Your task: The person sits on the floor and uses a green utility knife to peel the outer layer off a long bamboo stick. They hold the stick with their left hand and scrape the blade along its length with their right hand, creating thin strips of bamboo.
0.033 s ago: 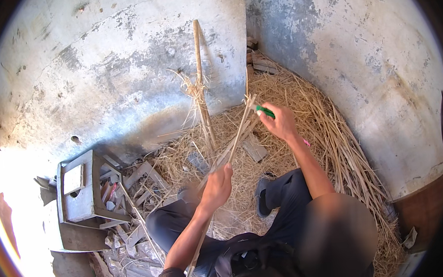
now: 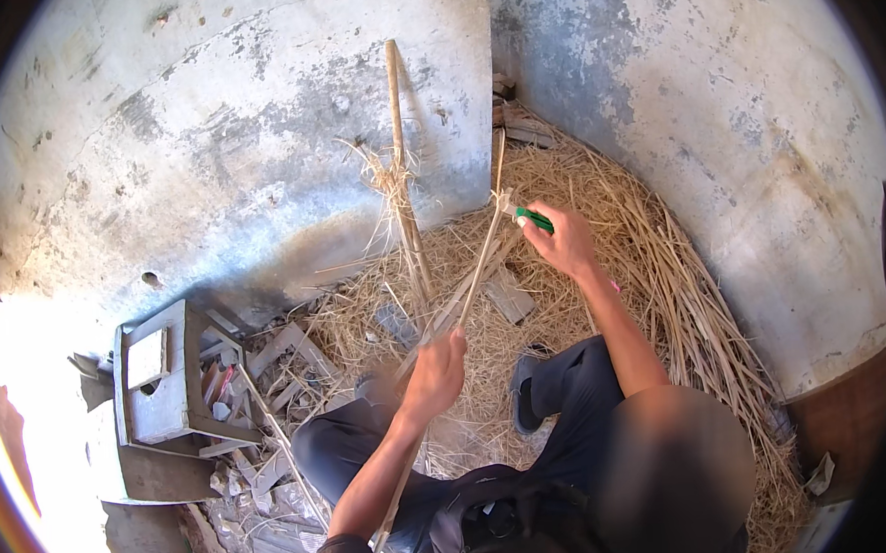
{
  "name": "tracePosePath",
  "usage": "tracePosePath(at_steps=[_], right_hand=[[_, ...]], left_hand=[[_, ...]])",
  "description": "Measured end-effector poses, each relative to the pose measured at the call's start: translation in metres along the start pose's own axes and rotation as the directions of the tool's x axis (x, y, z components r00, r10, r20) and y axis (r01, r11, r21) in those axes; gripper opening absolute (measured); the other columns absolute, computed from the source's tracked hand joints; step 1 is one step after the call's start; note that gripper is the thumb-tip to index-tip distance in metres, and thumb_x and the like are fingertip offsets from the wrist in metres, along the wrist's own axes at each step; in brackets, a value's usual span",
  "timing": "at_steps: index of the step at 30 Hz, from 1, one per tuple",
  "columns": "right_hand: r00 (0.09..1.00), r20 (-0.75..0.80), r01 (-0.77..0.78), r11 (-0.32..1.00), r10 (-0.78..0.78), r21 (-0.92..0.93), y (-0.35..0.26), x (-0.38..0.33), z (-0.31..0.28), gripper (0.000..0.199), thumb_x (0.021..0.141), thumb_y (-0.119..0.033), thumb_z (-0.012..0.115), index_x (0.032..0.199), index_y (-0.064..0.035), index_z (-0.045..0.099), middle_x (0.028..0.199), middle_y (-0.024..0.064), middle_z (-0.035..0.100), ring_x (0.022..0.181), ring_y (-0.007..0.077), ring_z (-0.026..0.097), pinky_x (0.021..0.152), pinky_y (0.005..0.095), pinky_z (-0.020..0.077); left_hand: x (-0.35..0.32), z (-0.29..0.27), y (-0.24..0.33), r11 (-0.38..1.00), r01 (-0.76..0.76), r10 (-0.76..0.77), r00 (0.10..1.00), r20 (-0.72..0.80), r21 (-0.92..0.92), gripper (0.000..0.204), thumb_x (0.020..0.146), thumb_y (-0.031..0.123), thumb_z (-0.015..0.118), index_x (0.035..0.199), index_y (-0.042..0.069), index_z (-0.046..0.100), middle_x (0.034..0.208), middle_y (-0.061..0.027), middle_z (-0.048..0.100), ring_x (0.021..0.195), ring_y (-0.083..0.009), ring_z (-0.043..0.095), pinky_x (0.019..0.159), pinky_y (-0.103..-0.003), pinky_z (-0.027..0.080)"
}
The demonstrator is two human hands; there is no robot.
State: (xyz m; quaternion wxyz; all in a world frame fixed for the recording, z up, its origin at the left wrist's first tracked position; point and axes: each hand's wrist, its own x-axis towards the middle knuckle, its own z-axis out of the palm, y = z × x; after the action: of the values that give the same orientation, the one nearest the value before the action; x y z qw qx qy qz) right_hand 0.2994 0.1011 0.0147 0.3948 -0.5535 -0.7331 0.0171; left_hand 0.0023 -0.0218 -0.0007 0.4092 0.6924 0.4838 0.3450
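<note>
Nothing is shifting since before — both hands are staying put. Left hand (image 2: pixel 436 375) is gripping the cane (image 2: pixel 482 254) low down, fist closed; right hand (image 2: pixel 561 238) is clasping a green tool (image 2: pixel 533 219) against its upper end, above the straw (image 2: pixel 653 265).

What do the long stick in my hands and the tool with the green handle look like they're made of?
The stick looks like a dry reed or cane stalk: pale tan, matte, straight. The tool's green handle, gripped in the right hand, looks like smooth plastic, going by its bright even colour; its working end is too small to tell.
</note>
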Motion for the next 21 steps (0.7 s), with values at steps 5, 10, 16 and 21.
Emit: tracePosePath(at_steps=[5,10,16,21], right_hand=[[0.999,-0.040,0.013,0.998,-0.016,-0.057,0.005,0.000,0.002,0.044,0.103,-0.051,0.061,0.105,-0.0094,0.077,0.067,0.0009,0.069,0.051,0.0126,0.056,0.048,0.0323,0.0399],[0.947,0.260,-0.297,0.829,0.191,0.474,0.018,0.001,-0.003,0.044,0.107,-0.044,0.056,0.099,-0.0045,0.074,0.059,-0.0027,0.049,0.047,0.0088,0.036,0.047,0.0298,0.0290],[0.876,0.420,-0.461,0.663,0.235,0.590,0.013,0.000,-0.008,0.046,0.109,-0.046,0.052,0.100,-0.0059,0.074,0.063,-0.0047,0.041,0.052,0.0072,0.035,0.051,0.0307,0.0302],[0.993,0.024,-0.110,0.886,0.112,0.451,-0.005,-0.008,0.002,0.049,0.108,-0.049,0.054,0.108,-0.0038,0.072,0.067,-0.0057,0.041,0.059,0.0082,0.038,0.058,0.0299,0.0345]], left_hand=[[0.001,0.001,0.000,1.000,-0.003,0.003,1.000,0.010,0.020,0.047,0.116,0.031,0.041,0.091,-0.006,0.057,0.074,-0.0303,0.056,0.071,-0.0493,0.054,0.070,-0.053,0.044],[0.007,-0.001,-0.011,0.982,0.140,-0.115,0.977,0.179,-0.129,0.053,0.116,0.040,0.036,0.083,0.001,0.053,0.065,-0.0099,0.050,0.060,-0.0232,0.050,0.061,-0.040,0.041],[0.011,-0.012,-0.006,0.800,0.473,-0.272,0.834,0.480,-0.369,0.050,0.116,0.047,0.028,0.092,0.011,0.052,0.066,0.0027,0.044,0.050,-0.0096,0.040,0.047,-0.031,0.037],[0.011,-0.016,0.013,0.792,0.429,-0.267,0.883,0.386,-0.434,0.046,0.115,0.041,0.027,0.095,0.008,0.051,0.066,0.0013,0.043,0.042,-0.0100,0.036,0.041,-0.029,0.042]])
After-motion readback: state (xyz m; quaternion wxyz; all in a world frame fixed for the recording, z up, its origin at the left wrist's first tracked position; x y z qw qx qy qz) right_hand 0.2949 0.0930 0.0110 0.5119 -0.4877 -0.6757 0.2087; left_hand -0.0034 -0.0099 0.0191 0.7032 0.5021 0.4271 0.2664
